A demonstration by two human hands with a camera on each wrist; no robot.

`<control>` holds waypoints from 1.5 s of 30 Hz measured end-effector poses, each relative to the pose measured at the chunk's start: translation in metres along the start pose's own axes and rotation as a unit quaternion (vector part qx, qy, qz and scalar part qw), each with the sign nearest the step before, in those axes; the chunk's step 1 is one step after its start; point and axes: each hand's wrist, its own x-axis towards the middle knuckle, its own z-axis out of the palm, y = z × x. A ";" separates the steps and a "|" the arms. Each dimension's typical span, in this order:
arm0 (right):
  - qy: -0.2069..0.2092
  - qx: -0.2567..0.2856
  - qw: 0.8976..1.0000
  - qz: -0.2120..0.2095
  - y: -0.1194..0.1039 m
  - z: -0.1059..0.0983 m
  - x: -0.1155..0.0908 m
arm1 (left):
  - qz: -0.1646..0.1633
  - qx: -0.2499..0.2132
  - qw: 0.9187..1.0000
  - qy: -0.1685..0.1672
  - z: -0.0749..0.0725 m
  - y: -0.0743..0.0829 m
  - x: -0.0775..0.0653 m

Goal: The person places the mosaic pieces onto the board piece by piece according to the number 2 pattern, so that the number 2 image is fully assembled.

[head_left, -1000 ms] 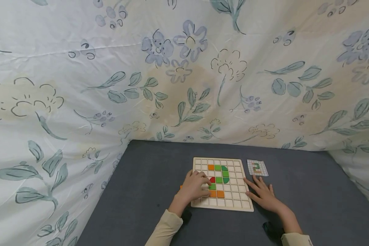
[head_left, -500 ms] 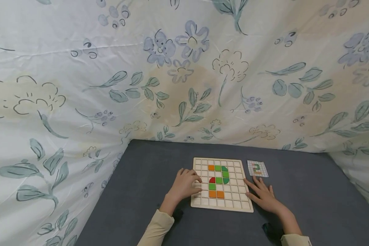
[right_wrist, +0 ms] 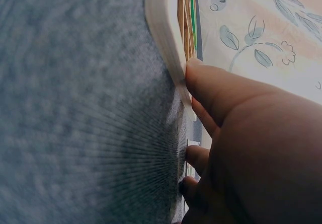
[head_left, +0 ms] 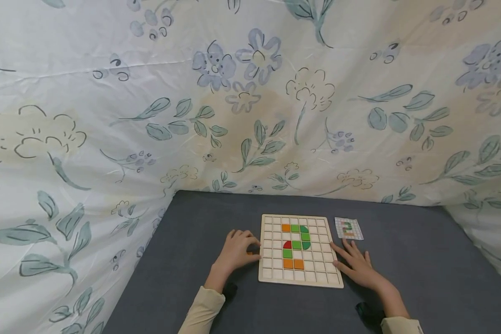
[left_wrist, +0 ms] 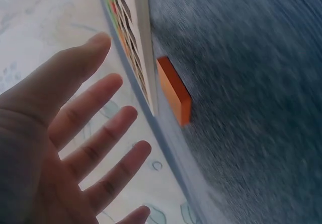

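Observation:
A wooden grid board [head_left: 275, 274] lies on the dark table with orange, green and red tiles set in its squares. My left hand [head_left: 235, 250] hovers at the board's left edge, fingers spread and holding nothing in the left wrist view. Beside the board, under that hand, lies a loose orange square tile [left_wrist: 175, 90], mostly hidden by the hand in the head view. Along the board's right edge rests my right hand [head_left: 361, 269], its thumb [right_wrist: 204, 78] touching the rim and its fingers extended toward a small pattern card [head_left: 349, 228].
The dark grey tabletop [head_left: 200, 222] surrounds the board. A floral cloth [head_left: 250, 139] hangs behind the table and along its left side. A dark object [head_left: 367, 311] shows at the right wrist, near the sleeve.
My left hand has moved left, off the board's tiles to its left edge, uncovering the red tile and the left-hand squares. The right hand stays in place.

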 end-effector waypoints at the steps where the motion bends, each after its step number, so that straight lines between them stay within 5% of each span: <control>1: -0.001 -0.001 1.000 0.001 0.000 0.000 0.000 | -0.004 0.001 1.000 -0.003 -0.001 -0.002 -0.001; 24: -0.002 -0.002 1.000 0.001 -0.002 0.001 -0.001 | -0.035 -0.006 0.998 -0.051 -0.007 -0.023 -0.015; 45: -0.004 0.005 1.000 0.000 -0.002 -0.002 -0.001 | -0.037 0.003 0.999 -0.035 -0.006 -0.026 -0.013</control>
